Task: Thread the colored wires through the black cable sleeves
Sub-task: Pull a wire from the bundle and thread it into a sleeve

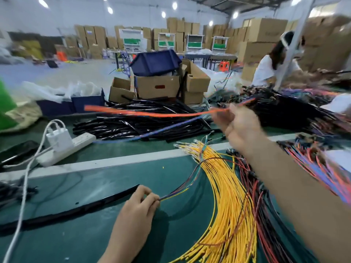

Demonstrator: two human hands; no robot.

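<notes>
Sleeve (76, 209) lies flat, long axis running leftward from your left hand (136, 204), near end just beside it. That hand pinches a thin wire bundle (176, 192). Your right hand (239, 126), raised well apart, grips an orange wire (152, 113); the left is nearer.

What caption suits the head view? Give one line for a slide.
Left hand pinches thin wires at a black sleeve; right hand holds an orange wire above the bench.
</notes>
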